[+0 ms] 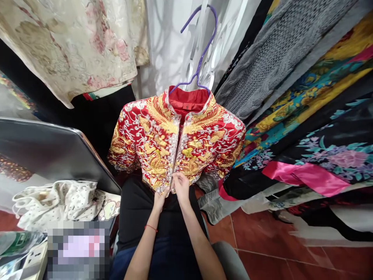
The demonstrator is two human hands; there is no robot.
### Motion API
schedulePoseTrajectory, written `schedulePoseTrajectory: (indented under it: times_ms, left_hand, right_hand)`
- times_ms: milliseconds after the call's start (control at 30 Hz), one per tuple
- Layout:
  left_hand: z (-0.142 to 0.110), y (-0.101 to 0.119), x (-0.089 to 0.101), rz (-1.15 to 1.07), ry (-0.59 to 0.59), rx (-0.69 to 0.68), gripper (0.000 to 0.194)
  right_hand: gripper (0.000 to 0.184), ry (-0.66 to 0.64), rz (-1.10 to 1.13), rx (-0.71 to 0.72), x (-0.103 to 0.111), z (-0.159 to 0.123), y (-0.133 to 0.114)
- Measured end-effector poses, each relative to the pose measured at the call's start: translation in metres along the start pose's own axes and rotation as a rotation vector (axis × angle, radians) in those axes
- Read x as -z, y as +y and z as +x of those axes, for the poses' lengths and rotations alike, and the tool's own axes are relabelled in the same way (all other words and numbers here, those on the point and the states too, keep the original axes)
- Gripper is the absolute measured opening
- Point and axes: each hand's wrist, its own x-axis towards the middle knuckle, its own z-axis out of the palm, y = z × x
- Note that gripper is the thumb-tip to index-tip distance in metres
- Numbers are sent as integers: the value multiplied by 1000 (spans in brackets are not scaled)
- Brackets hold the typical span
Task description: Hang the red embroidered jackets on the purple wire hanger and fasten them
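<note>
In front of me a red jacket with gold and silver embroidery hangs on a purple hanger. Its stand collar shows a red lining and a small tag marked S. The front edges meet low down and part toward the neck. My left hand, with a red string on the wrist, grips the jacket's lower front edge. Just above it and to the right, my right hand pinches the front opening. Whatever fastener may lie under the fingertips is hidden. The jacket's lower part hangs over my black-clad lap.
Garments hang on both sides: a cream floral piece at left, a grey knit and a black floral garment at right. A dark panel, a spotted white cloth and a bottle stand left. Red tiles cover the floor.
</note>
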Motion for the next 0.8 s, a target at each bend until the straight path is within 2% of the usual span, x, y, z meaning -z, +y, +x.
schedulePoseTrajectory:
  times_ms: [133, 233, 300, 367, 400, 433, 500, 567, 667, 800]
  left_hand:
    - [6, 9, 11, 145, -62, 92, 67]
    - [3, 26, 26, 335, -142, 192, 52]
    - [-4, 41, 30, 453, -146, 181, 44]
    - [-12, 59, 24, 525, -107, 89, 37]
    - [-15, 70, 18, 571, -80, -10, 33]
    - [-17, 82, 9, 620, -52, -128, 28]
    - [-18, 105, -10, 827, 11, -474, 20]
    - [-17, 123, -26, 1000, 61, -654, 13]
    - [-16, 132, -39, 1115, 64, -668, 12]
    - [-21, 125, -39, 1113, 44, -638, 17]
  right_hand:
    - [37, -25, 44, 36, -12, 12, -42]
    - [40, 8, 67, -12, -11, 11, -49]
    - [39, 29, 87, -33, -10, 8, -45]
    - [35, 18, 119, -27, -10, 5, -41]
    - [34, 7, 133, -19, -11, 3, -40]
    - [32, -4, 142, -11, -12, 1, -39]
    - [30, -34, 149, -4, -13, -1, -41]
    - [30, -80, 159, -10, -13, -2, -44]
    - [33, -120, 173, -50, -9, 0, -48]
    - [39, -77, 202, -117, -6, 2, -50]
